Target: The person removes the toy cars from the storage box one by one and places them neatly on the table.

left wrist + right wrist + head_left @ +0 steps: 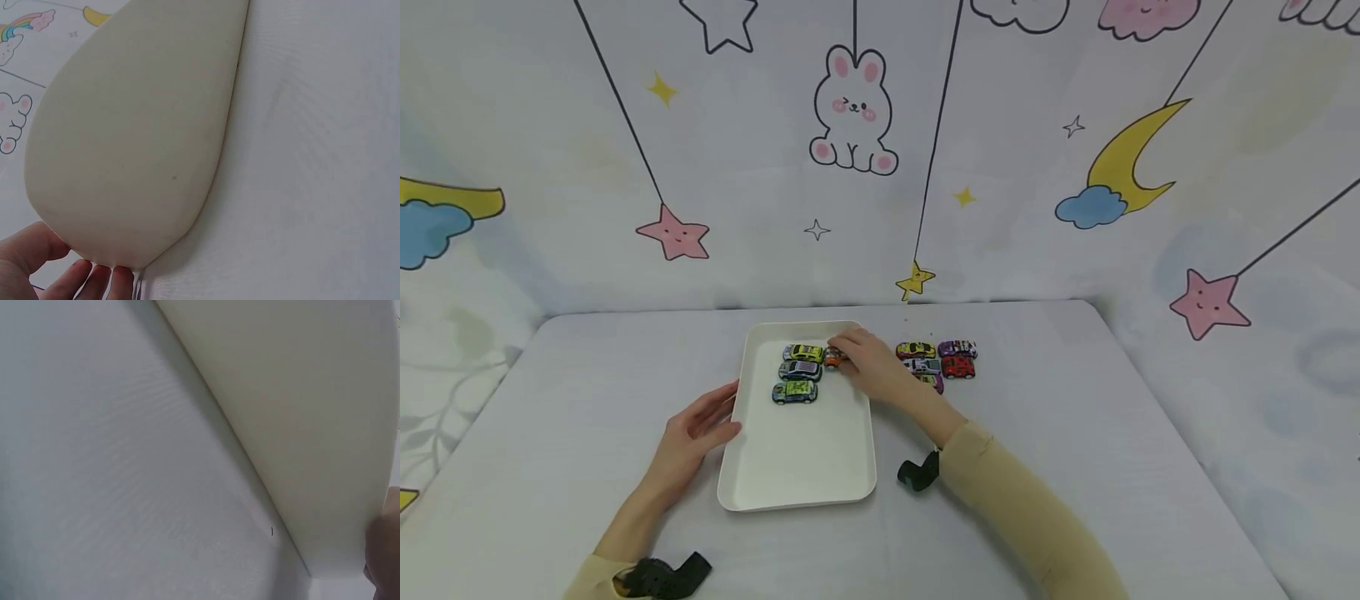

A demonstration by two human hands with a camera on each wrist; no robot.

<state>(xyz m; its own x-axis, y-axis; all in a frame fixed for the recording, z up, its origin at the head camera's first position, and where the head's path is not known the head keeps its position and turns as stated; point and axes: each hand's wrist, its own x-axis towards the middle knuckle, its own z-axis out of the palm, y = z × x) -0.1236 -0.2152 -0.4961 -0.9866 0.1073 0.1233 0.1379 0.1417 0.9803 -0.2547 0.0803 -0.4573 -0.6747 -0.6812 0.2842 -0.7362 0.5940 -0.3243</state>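
Note:
A white rectangular tray (797,458) lies on the table. In its upper part, three toy cars stand in a column: a yellow one (803,353), a dark blue-grey one (800,371) and a green one (795,392). To their right, beside the yellow car, my right hand (874,364) pinches an orange toy car (833,357), partly covered by the fingers. My left hand (691,429) rests its fingertips against the tray's left side. The left wrist view shows those fingers (75,278) touching the tray's outer wall (137,137).
Right of the tray, more toy cars sit in a group: yellow (916,350), purple-and-white (958,348), silver (922,366), red (958,367) and a purple-green one (933,382) partly behind my right hand. A white cloth covers the table (1037,400); a patterned backdrop (760,150) rises behind.

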